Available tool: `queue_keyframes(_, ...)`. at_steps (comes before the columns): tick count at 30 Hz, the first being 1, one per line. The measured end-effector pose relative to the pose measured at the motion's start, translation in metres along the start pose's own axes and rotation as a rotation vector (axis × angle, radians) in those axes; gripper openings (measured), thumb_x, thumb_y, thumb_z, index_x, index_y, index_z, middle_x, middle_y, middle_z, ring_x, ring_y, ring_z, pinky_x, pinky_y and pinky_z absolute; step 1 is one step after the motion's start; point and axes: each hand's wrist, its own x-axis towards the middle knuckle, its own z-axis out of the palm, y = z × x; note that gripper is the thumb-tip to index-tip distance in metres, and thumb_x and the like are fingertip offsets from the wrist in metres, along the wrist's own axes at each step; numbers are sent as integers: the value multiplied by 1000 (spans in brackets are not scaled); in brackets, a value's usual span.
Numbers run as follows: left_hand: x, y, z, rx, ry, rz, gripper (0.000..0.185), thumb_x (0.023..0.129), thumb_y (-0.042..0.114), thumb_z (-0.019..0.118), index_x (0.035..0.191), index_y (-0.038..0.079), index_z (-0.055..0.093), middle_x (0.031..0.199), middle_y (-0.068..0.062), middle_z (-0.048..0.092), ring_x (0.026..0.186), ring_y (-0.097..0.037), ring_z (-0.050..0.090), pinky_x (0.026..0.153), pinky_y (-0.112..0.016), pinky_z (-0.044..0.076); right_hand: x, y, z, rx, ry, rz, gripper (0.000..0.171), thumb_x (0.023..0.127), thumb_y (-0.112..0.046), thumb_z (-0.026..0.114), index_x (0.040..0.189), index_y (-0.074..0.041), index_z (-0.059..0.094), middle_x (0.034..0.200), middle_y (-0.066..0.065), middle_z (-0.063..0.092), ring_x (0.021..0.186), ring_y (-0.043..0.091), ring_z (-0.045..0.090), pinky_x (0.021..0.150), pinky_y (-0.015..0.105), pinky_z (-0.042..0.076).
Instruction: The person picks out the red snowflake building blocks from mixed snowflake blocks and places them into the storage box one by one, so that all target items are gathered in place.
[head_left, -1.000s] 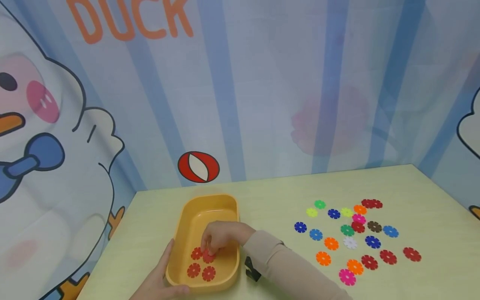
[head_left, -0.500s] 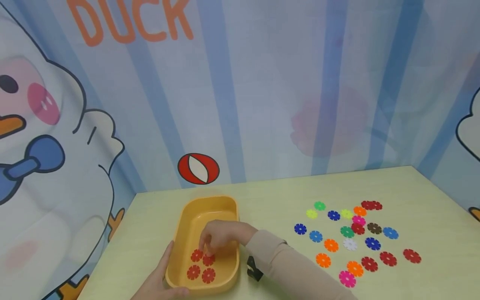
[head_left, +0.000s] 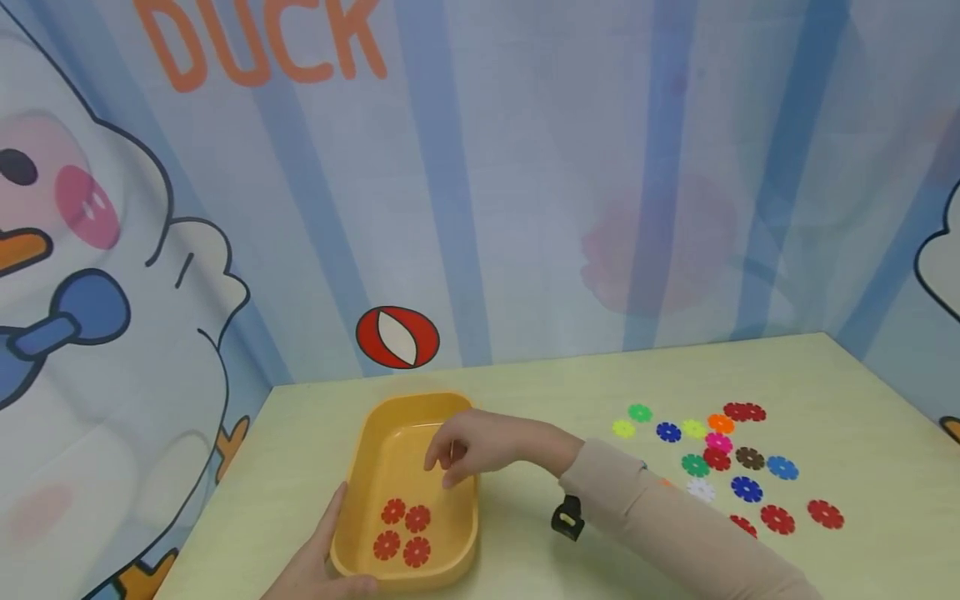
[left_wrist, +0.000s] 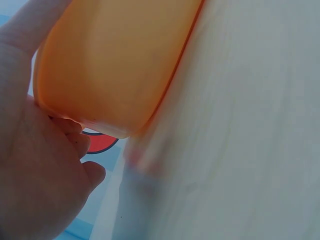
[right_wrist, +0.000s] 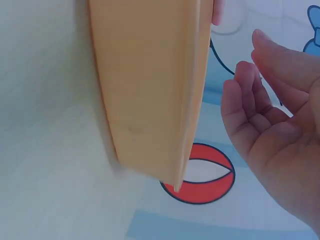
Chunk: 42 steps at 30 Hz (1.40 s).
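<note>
A yellow-orange plastic tray [head_left: 471, 542] stands on the left part of the table in the head view. My left hand [head_left: 311, 562] grips its near left corner, thumb along the near wall and fingers along the left side. Inside the tray, near its front end, several red notched snowflake discs [head_left: 417, 518] lie flat in two rows. Over the tray's right rim reaches my right hand [head_left: 480, 442], with bent, loose fingers above the discs. In the right wrist view its thumb [right_wrist: 285, 60] and fingertips stand apart with nothing between them, beside the tray's outer wall [right_wrist: 145, 90].
Many loose snowflake discs in mixed colours, such as a blue disc [head_left: 746, 488] and a red disc [head_left: 826, 514], lie across the table's right half. The right sleeve [head_left: 660, 508] covers some of them. A printed curtain [head_left: 525, 208] hangs behind the table [head_left: 555, 392].
My right hand has let go of a red disc in the tray, risen and moved right toward the rim. The discs in the tray and my left hand stay in place.
</note>
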Motion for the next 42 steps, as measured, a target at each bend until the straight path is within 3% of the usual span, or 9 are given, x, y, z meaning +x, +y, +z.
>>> queue_keyframes(3, 0, 0, 2, -9, 1, -9, 123, 82, 33, 77, 150, 22, -25, 153, -31, 14, 112, -31, 59, 90, -49, 55, -21, 5, -6, 5, 12, -33, 22, 86, -11, 72, 107, -7, 71, 84, -6, 60, 72, 2, 51, 67, 16, 49)
queue_keyframes(10, 3, 2, 3, 133, 101, -37, 130, 71, 35, 85, 154, 19, -15, 153, -31, 16, 110, -33, 58, 91, -53, 53, -77, 25, -16, 36, 56, -17, 22, 86, -12, 73, 107, -9, 70, 86, -6, 61, 73, 2, 50, 68, 19, 51)
queue_keyframes(15, 4, 2, 3, 178, 129, -42, 130, 70, 41, 84, 154, 18, -13, 153, -29, 19, 112, -33, 57, 94, -57, 49, -115, 39, -21, 85, 117, 0, 20, 86, -13, 72, 106, -12, 69, 86, -7, 59, 74, 4, 50, 67, 20, 51)
queue_keyframes(24, 5, 2, 4, 201, 128, -12, 129, 71, 45, 83, 154, 17, -12, 156, -27, 15, 122, -39, 50, 101, -60, 42, -177, 65, -23, 124, 234, 41, 20, 89, -19, 70, 107, -10, 67, 93, 1, 63, 82, 7, 56, 77, 23, 56)
queue_keyframes(31, 4, 1, 4, 178, 120, 16, 123, 76, 41, 80, 155, 17, -11, 156, -28, 14, 123, -39, 49, 102, -60, 42, -219, 92, -23, 160, 349, 177, 23, 89, -15, 69, 109, -6, 65, 100, 6, 64, 85, 7, 58, 77, 19, 56)
queue_keyframes(42, 3, 0, 3, 215, 144, -10, 128, 72, 48, 82, 155, 18, -11, 157, -25, 12, 128, -44, 42, 103, -65, 37, -270, 119, -11, 243, 327, 368, 35, 86, -17, 72, 113, 2, 62, 99, 9, 61, 81, 8, 55, 69, 20, 54)
